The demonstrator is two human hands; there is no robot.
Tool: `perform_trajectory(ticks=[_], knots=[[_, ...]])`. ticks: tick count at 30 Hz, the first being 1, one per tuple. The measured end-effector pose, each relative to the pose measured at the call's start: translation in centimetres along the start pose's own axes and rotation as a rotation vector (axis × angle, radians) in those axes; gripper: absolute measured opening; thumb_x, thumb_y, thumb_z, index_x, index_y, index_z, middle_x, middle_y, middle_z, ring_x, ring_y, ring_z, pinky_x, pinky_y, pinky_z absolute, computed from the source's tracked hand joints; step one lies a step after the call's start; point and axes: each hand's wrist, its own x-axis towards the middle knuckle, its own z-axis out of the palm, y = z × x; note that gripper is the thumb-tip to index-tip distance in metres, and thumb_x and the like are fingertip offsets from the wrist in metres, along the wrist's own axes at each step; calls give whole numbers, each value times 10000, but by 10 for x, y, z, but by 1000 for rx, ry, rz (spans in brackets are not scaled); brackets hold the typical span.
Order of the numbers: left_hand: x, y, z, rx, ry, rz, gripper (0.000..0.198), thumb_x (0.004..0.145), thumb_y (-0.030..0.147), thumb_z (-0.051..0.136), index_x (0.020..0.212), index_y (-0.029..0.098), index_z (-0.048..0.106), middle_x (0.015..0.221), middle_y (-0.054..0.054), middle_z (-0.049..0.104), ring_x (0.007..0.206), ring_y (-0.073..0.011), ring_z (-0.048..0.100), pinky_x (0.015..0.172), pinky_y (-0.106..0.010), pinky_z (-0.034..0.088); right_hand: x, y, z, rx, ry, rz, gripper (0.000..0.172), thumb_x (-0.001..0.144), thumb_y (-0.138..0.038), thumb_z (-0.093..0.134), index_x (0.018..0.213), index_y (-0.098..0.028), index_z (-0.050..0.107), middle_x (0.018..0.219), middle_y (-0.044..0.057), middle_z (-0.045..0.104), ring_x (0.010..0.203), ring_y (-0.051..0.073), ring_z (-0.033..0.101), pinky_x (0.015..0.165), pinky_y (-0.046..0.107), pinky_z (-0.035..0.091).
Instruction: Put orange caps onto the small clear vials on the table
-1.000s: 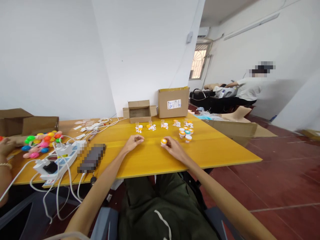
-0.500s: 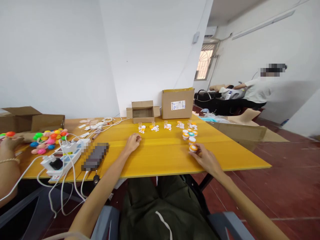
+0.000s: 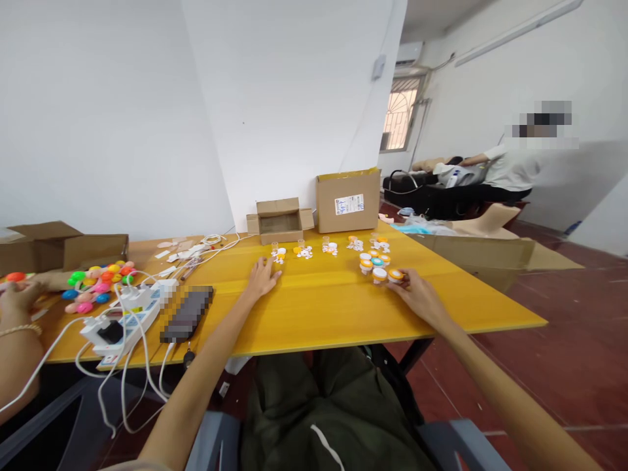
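Observation:
My right hand [image 3: 413,292] grips a small lidded jar [image 3: 396,275] with an orange-rimmed white lid. This jar stands at the right end of a cluster of similar jars, close beside a white-lidded jar [image 3: 379,275]. A jar with a teal lid [image 3: 377,262] is in the middle of the cluster. My left hand [image 3: 263,277] rests on the table with its fingers apart, holding nothing that I can see. Just beyond its fingertips lie small white pieces [image 3: 279,258] with an orange lid and a clear open cup [image 3: 275,248].
More piles of white pieces [image 3: 305,252] with cups line the back. Behind them are an open carton [image 3: 282,235] and a closed carton [image 3: 349,203]. At left lie a phone [image 3: 187,314], a power strip [image 3: 140,314] with cables, colourful balls [image 3: 101,282] and a co-worker's hand [image 3: 18,294].
My right hand has moved the orange-rimmed jar back and right, next to the cluster. My left hand has shifted slightly and its fingers have spread toward the pile.

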Motion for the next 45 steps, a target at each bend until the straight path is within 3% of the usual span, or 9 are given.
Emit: perform_trajectory(ticks=[8, 21, 26, 32, 39, 45], knots=[[26, 6, 11, 20, -56, -55, 567, 875, 469, 546, 1400, 267, 475, 1425, -172, 450, 1245, -396, 475, 1043, -506, 337, -7, 0, -2, 66, -24, 42, 341, 772, -438, 662, 1025, -226, 578, 889, 112, 734, 788, 272, 710, 688, 398, 584], [51, 30, 17, 213, -148, -201, 560, 897, 554, 466, 1399, 306, 463, 1458, -123, 444, 1277, -353, 461, 1070, -471, 346, -8, 9, 1, 194, -29, 21, 469, 759, -584, 649, 1047, -222, 571, 966, 115, 742, 790, 275, 721, 688, 424, 613], [61, 29, 22, 203, -105, -192, 554, 900, 554, 466, 1387, 292, 482, 1476, -143, 418, 1281, -353, 457, 1064, -481, 347, -20, 12, -3, 206, 10, -4, 513, 772, -641, 612, 1071, -228, 558, 1043, 136, 728, 840, 280, 725, 732, 444, 623], [70, 19, 25, 186, -107, -149, 467, 916, 529, 454, 1308, 302, 563, 1337, -131, 540, 1247, -331, 475, 1047, -482, 361, -31, 10, -6, 157, 64, -20, 522, 792, -655, 590, 1091, -227, 567, 1036, 138, 720, 870, 279, 720, 752, 448, 623], [69, 8, 31, 135, -74, -82, 375, 927, 451, 473, 1244, 308, 614, 1330, -99, 558, 1232, -302, 471, 1050, -456, 374, -39, -8, -13, 79, 213, -108, 467, 868, -591, 544, 1137, -210, 580, 1074, 135, 694, 952, 265, 689, 758, 413, 603], [64, 2, 32, 118, -69, -24, 358, 943, 404, 454, 1239, 282, 614, 1322, -90, 563, 1243, -273, 469, 1100, -430, 345, -38, -44, -15, 1, 327, -288, 323, 924, -429, 538, 1174, -231, 589, 1086, 106, 678, 955, 244, 658, 827, 418, 572]])
